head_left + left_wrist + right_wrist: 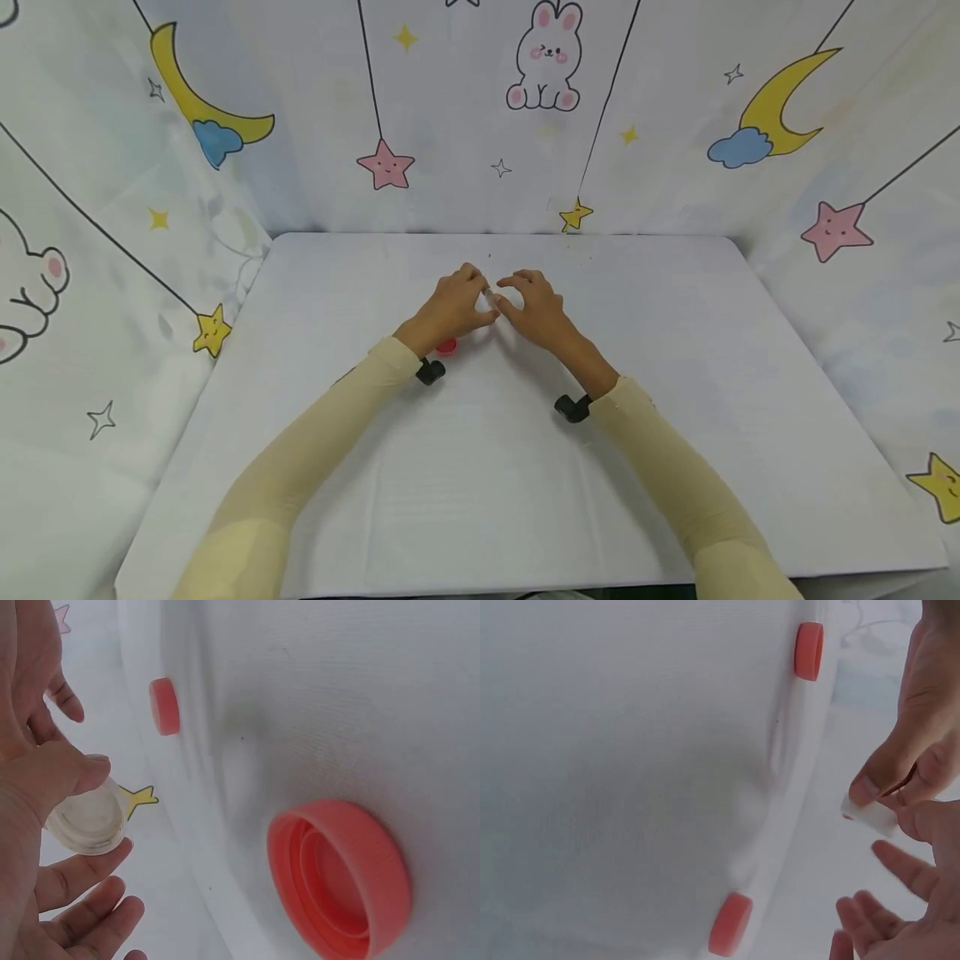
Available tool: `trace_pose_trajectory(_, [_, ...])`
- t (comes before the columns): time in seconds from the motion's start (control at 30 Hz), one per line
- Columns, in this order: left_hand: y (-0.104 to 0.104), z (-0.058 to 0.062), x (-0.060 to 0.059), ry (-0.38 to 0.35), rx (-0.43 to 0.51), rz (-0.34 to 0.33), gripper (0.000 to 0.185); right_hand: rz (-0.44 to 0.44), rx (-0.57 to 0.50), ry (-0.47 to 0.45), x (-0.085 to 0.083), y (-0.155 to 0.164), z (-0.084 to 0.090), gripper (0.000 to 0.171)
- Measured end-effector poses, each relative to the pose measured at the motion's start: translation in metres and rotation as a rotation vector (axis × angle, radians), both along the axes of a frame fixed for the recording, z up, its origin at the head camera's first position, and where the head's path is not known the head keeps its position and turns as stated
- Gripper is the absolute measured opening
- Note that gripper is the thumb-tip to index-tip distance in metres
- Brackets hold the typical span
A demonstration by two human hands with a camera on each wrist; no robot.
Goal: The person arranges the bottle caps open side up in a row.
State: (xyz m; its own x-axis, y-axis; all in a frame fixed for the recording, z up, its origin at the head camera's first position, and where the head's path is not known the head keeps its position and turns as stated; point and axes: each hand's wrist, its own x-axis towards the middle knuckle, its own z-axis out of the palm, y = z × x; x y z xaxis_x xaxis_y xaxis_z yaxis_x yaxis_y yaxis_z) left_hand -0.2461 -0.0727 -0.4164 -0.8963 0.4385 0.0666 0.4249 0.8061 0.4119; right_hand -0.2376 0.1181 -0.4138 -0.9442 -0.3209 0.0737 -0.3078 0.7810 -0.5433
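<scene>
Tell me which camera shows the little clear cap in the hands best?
The left wrist view: the clear cap is close, its open side facing the camera. The right wrist view shows it edge-on. The head view shows only a speck between both hands.

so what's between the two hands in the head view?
A small clear cap, pinched by the left hand; the right hand sits just beside it. The left wrist view shows the cap between thumb and fingers.

Head view: clear cap [489, 297] too small to resolve, mostly covered by fingers of left hand [450, 307] and right hand [534, 310]. Red cap [447, 347] half hidden behind left wrist. Both wrist views crop the hands at frame edges.
</scene>
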Motion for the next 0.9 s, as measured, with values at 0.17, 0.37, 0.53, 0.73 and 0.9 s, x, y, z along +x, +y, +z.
trace_pose_trajectory(0.17, [-0.004,0.001,0.006,0.043,-0.044,-0.011,0.046,0.065,0.010,0.055,0.004,0.003,0.001,0.035])
trace_pose_trajectory(0.37, [-0.006,0.000,0.015,0.078,-0.133,-0.056,0.048,0.124,0.054,0.050,0.009,0.012,-0.002,0.034])
trace_pose_trajectory(0.53, [-0.005,-0.003,0.023,0.086,-0.232,-0.095,0.050,0.165,0.102,-0.010,0.012,0.016,-0.011,0.034])
trace_pose_trajectory(0.73, [-0.006,-0.006,0.032,0.120,-0.317,-0.124,0.049,0.194,0.148,-0.053,0.016,0.015,-0.017,0.036])
trace_pose_trajectory(0.9, [-0.006,-0.009,0.037,0.124,-0.358,-0.127,0.048,0.230,0.133,-0.043,0.019,0.014,-0.020,0.034])
